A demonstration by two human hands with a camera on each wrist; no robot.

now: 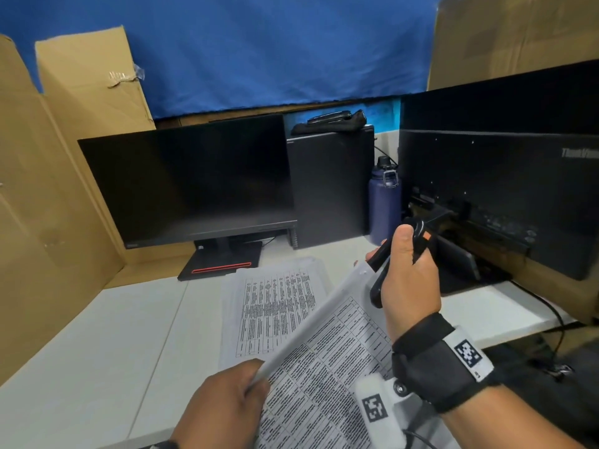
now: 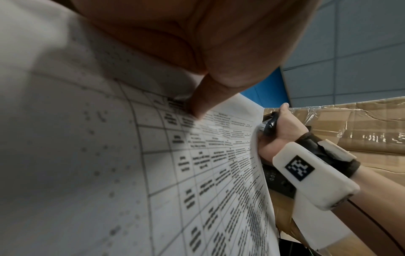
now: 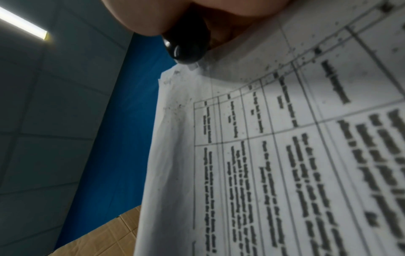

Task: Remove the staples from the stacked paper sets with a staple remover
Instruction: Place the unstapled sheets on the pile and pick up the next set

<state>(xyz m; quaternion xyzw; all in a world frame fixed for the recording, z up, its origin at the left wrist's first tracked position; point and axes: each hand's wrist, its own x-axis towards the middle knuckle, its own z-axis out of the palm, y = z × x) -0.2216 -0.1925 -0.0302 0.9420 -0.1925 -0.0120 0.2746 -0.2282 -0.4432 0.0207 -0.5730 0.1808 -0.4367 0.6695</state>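
Nearest the camera, at the bottom of the head view, the left hand (image 1: pixel 223 406) pinched the near edge of a lifted paper set (image 1: pixel 327 367), thumb on top and fingers curled beneath, so that the printed sheets rose off the desk (image 1: pixel 97 335) and tilted up toward the right. In the left wrist view the thumb (image 2: pixel 203 102) pressed onto the printed table of that set. Just beyond, the right hand (image 1: pixel 410 280), with a black strap (image 1: pixel 434 361) and a white tag at its wrist, was closed around a black staple remover (image 1: pixel 385 257), whose tip met the far upper corner of the lifted set; the right wrist view showed the black tip (image 3: pixel 186 46) touching that corner, where the paper looked torn and pricked. Whether a staple sat in the tool could not be told. Under and beyond the lifted sheets lay another printed stack (image 1: pixel 275 306) flat on the desk. Farther back stood a dark monitor (image 1: pixel 188 183) on a black base with a red stripe, a black computer case (image 1: pixel 330 186) with a dark pouch on top, and a blue bottle (image 1: pixel 384 202) beside it. A second monitor (image 1: pixel 505 189) showed its back at the right. Cardboard panels (image 1: pixel 64 157) and a blue cloth (image 1: pixel 259 50) closed off the rear.
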